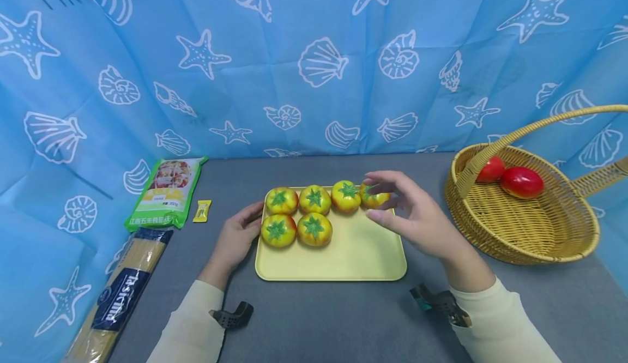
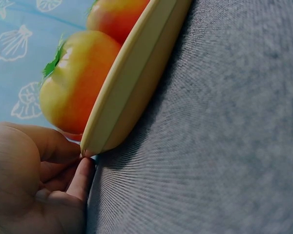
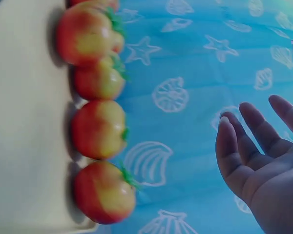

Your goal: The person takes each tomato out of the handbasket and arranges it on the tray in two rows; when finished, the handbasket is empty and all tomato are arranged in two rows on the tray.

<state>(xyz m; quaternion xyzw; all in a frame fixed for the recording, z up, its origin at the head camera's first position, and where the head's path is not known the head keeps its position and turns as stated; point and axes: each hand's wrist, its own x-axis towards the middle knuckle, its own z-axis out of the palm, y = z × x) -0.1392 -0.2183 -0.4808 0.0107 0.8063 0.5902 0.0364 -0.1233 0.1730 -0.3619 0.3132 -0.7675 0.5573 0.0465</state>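
A pale yellow tray holds several yellow-green and red tomatoes with green leafy tops. In the head view the back row ends in a tomato and another partly hidden by my right hand; two more, including a tomato, sit in front at the left. My left hand pinches the tray's left edge; the left wrist view shows the finger and thumb at its rim. Over the tray's back right corner my right hand hovers with fingers spread and loosely bent, nothing in them; the right wrist view shows it apart from the tomatoes.
At the right stands a wicker basket with a tall handle, holding two red items. Leftward lie a green food packet, a small yellow sachet and a pack of pasta. A blue shell-print curtain hangs behind.
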